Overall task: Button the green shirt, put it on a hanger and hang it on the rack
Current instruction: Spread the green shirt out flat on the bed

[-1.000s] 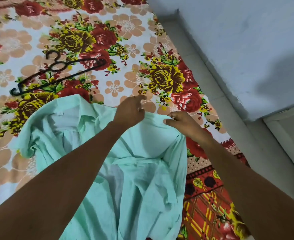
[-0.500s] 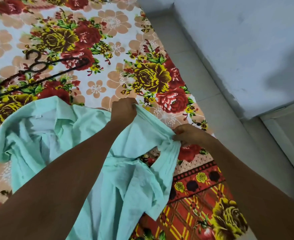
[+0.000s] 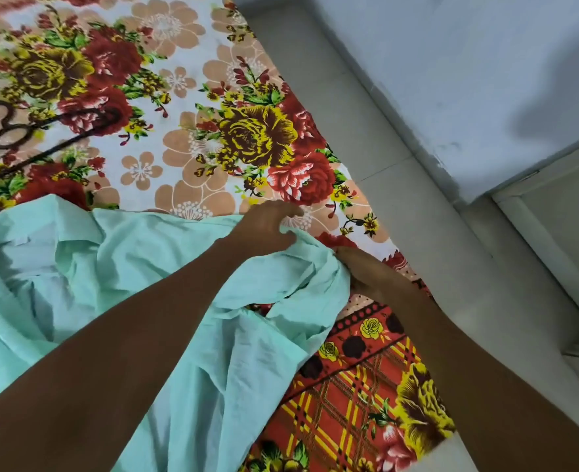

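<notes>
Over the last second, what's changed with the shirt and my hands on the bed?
Both hands have gathered the green shirt's right-side edge: the left hand and right hand now grip bunched cloth that earlier lay flatter, uncovering the bedsheet's red border. The shirt's collar side has stayed on the sheet, and the black hanger has stayed untouched beyond it.

Shirt [image 3: 117, 267] lies crumpled on bedsheet [image 3: 185, 137], spread from left edge to centre-right, lower part trailing toward the camera. Hanger [image 3: 42, 131] flat on sheet, far left, behind shirt & apart from it. Left hand [image 3: 267, 226] on shirt's far edge, centre; right hand [image 3: 366, 270] just beside it to the right, at shirt's right edge. Floor strip [image 3: 417, 206] right of bed, wall [image 3: 451, 80] beyond it.
</notes>
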